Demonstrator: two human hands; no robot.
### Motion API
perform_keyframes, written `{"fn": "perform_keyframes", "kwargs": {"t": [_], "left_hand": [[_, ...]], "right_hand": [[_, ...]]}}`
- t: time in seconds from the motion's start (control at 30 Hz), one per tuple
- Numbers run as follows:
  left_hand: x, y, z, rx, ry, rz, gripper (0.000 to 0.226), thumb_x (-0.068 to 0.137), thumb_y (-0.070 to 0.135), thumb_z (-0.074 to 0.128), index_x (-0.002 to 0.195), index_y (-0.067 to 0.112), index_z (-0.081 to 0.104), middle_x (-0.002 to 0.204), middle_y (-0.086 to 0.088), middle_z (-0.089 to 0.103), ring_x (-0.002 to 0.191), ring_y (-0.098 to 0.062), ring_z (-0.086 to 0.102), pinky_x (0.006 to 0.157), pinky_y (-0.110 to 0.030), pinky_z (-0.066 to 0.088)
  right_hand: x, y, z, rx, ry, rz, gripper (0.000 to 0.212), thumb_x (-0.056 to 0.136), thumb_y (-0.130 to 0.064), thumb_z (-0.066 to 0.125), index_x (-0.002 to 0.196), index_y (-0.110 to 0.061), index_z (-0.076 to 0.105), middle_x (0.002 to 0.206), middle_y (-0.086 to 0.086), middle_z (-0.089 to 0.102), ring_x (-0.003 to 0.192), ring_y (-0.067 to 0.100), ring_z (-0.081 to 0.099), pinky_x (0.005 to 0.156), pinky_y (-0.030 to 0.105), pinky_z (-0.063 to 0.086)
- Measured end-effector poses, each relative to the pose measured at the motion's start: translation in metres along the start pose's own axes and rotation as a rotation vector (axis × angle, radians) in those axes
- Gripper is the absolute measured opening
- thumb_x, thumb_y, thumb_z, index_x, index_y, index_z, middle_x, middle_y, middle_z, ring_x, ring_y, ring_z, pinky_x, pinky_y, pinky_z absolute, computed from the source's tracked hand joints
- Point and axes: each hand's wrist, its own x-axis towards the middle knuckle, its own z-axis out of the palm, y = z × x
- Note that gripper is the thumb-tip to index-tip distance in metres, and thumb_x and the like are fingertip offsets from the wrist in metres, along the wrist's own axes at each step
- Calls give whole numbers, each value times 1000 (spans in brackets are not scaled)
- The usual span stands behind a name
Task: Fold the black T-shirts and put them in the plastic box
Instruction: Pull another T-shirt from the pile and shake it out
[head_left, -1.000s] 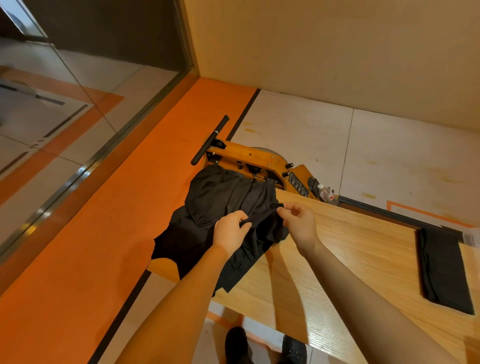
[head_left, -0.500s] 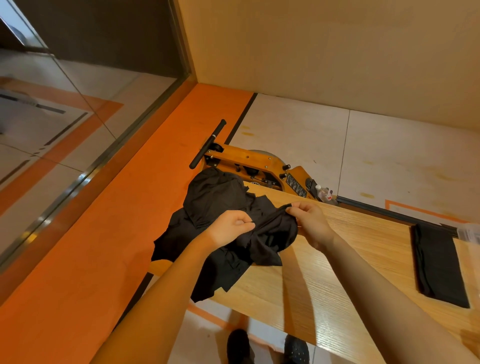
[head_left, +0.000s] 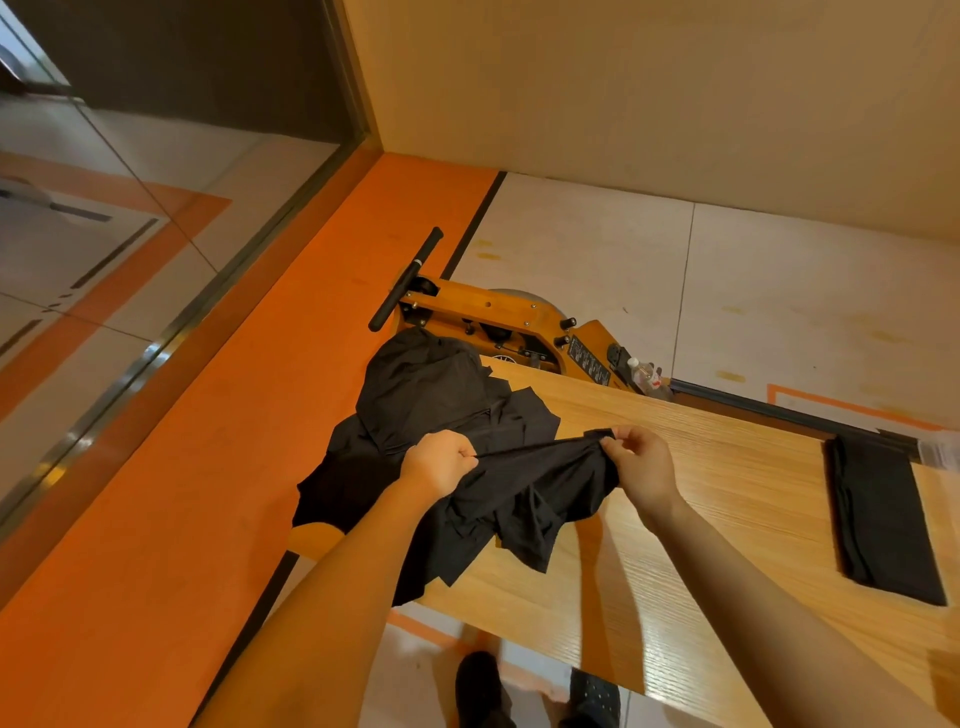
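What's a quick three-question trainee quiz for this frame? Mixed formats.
1. True or false: both hands grip the same black T-shirt.
2. Where does the folded black garment lie? A) on the floor B) on the wooden table, to the person's right C) on the pile
3. Fill in: the pile of black shirts sits at the table's ___ end.

Key: 1 true, left hand and right hand; 2 B; 3 left.
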Motion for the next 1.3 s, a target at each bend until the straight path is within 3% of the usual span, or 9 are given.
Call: {"fn": "perform_keyframes", "kwargs": {"t": [0.17,0.3,0.43,0.57,0.73,0.9,1.1,1.2,1.3], "left_hand": [[28,17,-14,-188,179,66,18,96,22,57,107,16,69,101,-1,68,100,-18,61,86,-31,48],[45,14,-22,48,258,89,20,93,21,60,113,21,63,110,3,64,105,-19,57,90,-35,44],[35,5,-4,65,426,255,10,84,17,71,86,14,62,79,6,54,82,-22,55,69,-32,41],[14,0,33,56,392,413,22,79,28,77,71,18,60,66,7,53,66,-16,51,62,-33,42],[2,6,64,338,228,312,36,79,52,70,98,22,61,98,5,55,93,-16,50,81,-30,35],[5,6,67,337,284,194,13,94,33,57,101,25,63,103,4,56,101,-19,52,85,-30,35],[16,2,58,241,328,123,20,98,33,52,107,24,68,111,4,57,105,-18,53,90,-31,38],[22,3,53,197,377,46,17,96,31,56,99,23,71,108,4,56,103,-18,52,88,-30,39],[28,8,46,241,395,-4,29,96,29,56,68,24,61,84,3,60,89,-22,58,74,-31,41]], "right_hand": [[14,9,-6,28,45,1,18,95,-9,59,77,-12,62,82,12,62,78,26,58,72,41,48],[28,13,-4,13,68,12,14,95,-10,59,82,-7,64,86,18,65,80,28,59,73,43,51],[36,19,2,-24,63,15,17,94,-8,59,78,-8,63,79,10,63,74,23,56,68,37,46],[40,22,5,-31,73,30,20,94,-7,60,75,-12,60,76,5,60,72,21,54,67,35,43],[45,26,4,-29,96,66,20,94,-8,60,76,-14,60,75,6,60,70,22,53,66,35,43],[49,31,1,-36,86,75,17,94,-7,59,78,-11,61,75,7,60,70,22,53,64,36,43],[51,36,-2,-36,77,86,12,95,-8,60,89,0,66,81,12,63,73,23,55,66,36,43],[51,38,-2,-49,66,88,12,94,-9,60,90,1,67,84,16,66,74,23,56,67,35,44],[51,40,-2,-65,58,89,12,94,-9,60,90,0,67,86,17,66,74,23,56,66,34,43]]}}
